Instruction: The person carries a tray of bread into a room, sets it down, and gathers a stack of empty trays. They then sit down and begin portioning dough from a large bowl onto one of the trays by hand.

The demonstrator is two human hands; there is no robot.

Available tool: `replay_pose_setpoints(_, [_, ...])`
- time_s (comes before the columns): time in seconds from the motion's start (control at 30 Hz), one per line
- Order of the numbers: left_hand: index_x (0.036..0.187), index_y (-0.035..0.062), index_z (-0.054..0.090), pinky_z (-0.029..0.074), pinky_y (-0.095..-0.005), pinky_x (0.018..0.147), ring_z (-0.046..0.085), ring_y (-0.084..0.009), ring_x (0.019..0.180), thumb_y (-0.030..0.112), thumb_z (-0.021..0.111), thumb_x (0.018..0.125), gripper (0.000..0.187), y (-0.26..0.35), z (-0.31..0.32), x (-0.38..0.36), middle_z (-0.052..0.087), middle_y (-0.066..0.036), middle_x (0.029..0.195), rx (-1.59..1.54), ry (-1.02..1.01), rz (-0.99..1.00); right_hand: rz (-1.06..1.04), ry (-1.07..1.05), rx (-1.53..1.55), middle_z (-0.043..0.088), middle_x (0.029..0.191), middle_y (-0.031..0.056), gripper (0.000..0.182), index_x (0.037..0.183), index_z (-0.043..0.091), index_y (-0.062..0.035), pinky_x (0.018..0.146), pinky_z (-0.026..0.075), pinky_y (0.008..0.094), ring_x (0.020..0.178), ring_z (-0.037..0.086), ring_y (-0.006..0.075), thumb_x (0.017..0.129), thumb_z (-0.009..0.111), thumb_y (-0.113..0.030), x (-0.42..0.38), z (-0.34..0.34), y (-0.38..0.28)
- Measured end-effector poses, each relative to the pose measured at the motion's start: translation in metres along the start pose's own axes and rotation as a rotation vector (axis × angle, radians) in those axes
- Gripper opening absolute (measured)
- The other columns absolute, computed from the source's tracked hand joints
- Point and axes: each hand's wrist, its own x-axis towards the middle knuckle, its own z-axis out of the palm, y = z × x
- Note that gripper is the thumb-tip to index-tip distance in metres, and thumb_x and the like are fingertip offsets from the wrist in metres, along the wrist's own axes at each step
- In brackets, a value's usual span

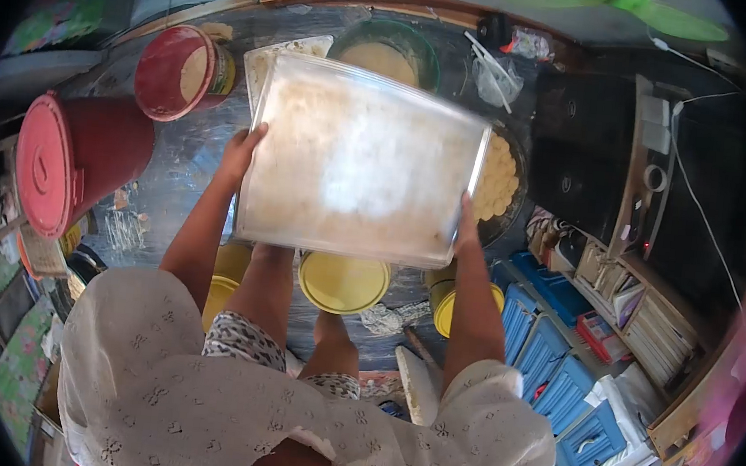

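Note:
A wide, shallow metal baking tray is held up in front of me, its inside bare and shiny. My left hand grips its left edge, with the thumb on the rim. At the lower right edge my right hand grips the tray, most of its fingers hidden beneath. Partly covered by the tray's right side is a dark round basin of dough balls. Behind the far edge stands a green basin with a pale beige content. A whitish board shows past the tray's far left corner.
Left of me stand a red bucket with pale powder and a large red lidded bin. Yellow lids are near my legs. A shelf and blue plastic crates line the right side. A plastic bag lies at the back.

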Motion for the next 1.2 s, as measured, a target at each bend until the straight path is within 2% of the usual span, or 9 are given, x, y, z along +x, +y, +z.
replay_pose_setpoints(0.3, [0.115,-0.0109,0.044,0.043,-0.0302,0.083,0.056,-0.0224,0.094,0.048,0.057,0.077,0.071,-0.01,0.032,0.177,0.055,-0.017,0.107,-0.411,-0.032,0.055,-0.167,0.067,-0.32,0.049,0.12,0.0145,0.073,0.129,0.037,-0.0017,0.092,0.036,0.0323,0.108,0.049,0.0239,0.081,0.046,-0.057,0.12,0.071,-0.15])
replay_pose_setpoints(0.53, [0.124,0.0002,0.04,0.04,-0.0354,0.089,0.05,-0.0255,0.106,0.055,0.054,0.076,0.075,-0.017,0.043,0.207,0.05,-0.016,0.117,-0.573,-0.163,-0.135,-0.359,0.252,-0.676,0.046,0.124,0.0142,0.069,0.127,0.037,0.0018,0.094,0.033,0.0339,0.115,0.042,0.0255,0.081,0.054,-0.047,0.136,0.085,-0.152])
replay_pose_setpoints(0.67, [0.126,0.0018,0.037,0.039,-0.0355,0.09,0.048,-0.0262,0.108,0.056,0.049,0.079,0.073,-0.001,0.038,0.188,0.048,-0.015,0.119,-0.529,-0.225,-0.195,-0.783,0.503,-0.902,0.046,0.122,0.0189,0.062,0.127,0.034,0.0049,0.094,0.033,0.0339,0.115,0.041,0.0262,0.082,0.059,-0.031,0.085,0.048,-0.07])
replay_pose_setpoints(0.77, [0.129,0.0024,0.034,0.025,-0.0335,0.101,0.037,-0.0241,0.119,0.054,0.047,0.081,0.071,-0.021,0.029,0.198,0.04,-0.013,0.129,-0.439,-0.179,-0.084,-0.446,0.391,-1.143,0.052,0.114,0.0191,0.052,0.12,0.045,0.001,0.091,0.037,0.0353,0.105,0.051,0.0274,0.078,0.063,-0.024,0.054,0.003,0.043])
replay_pose_setpoints(0.8, [0.129,0.0024,0.034,0.025,-0.0335,0.101,0.037,-0.0241,0.119,0.054,0.047,0.081,0.071,-0.017,0.031,0.185,0.04,-0.013,0.129,-0.434,-0.189,-0.095,-0.063,0.21,-0.936,0.055,0.11,0.0171,0.046,0.113,0.053,-0.0037,0.087,0.04,0.0367,0.101,0.053,0.0281,0.074,0.066,-0.025,0.03,0.029,0.049])
replay_pose_setpoints(0.83, [0.129,0.0016,0.035,0.025,-0.0341,0.1,0.037,-0.0248,0.119,0.049,0.049,0.082,0.068,-0.005,0.031,0.16,0.039,-0.013,0.13,-0.288,0.015,-0.051,-0.297,0.157,-1.0,0.056,0.107,0.0151,0.046,0.108,0.056,-0.0068,0.084,0.043,0.0375,0.098,0.055,0.0289,0.071,0.067,-0.032,0.023,0.025,0.097])
replay_pose_setpoints(1.0, [0.119,-0.0046,0.04,0.03,-0.0396,0.095,0.039,-0.0341,0.113,0.024,0.062,0.079,0.054,-0.06,0.038,0.056,0.04,-0.023,0.121,0.534,0.45,0.406,-0.07,0.011,-1.441,0.047,0.121,0.0139,0.076,0.125,0.041,-0.0111,0.088,0.042,0.0394,0.107,0.049,0.0311,0.064,0.071,-0.043,0.029,0.02,0.182])
replay_pose_setpoints(1.07, [0.115,-0.0017,0.043,0.033,-0.0409,0.092,0.042,-0.0358,0.107,0.016,0.061,0.078,0.045,-0.086,0.067,0.008,0.042,-0.022,0.118,0.624,0.23,0.577,0.019,-0.1,-1.459,0.04,0.127,0.0157,0.086,0.131,0.032,-0.0122,0.089,0.04,0.0416,0.112,0.046,0.0318,0.063,0.07,-0.049,0.038,-0.013,0.223])
replay_pose_setpoints(1.2, [0.125,0.005,0.039,0.035,-0.0433,0.093,0.042,-0.0364,0.114,0.035,0.063,0.074,0.063,-0.128,0.146,-0.043,0.044,-0.023,0.122,1.013,-0.543,0.297,0.084,-0.073,-1.188,0.049,0.115,0.0201,0.08,0.125,0.038,-0.0043,0.087,0.041,0.0426,0.106,0.05,0.0342,0.067,0.065,-0.053,0.016,-0.052,0.264])
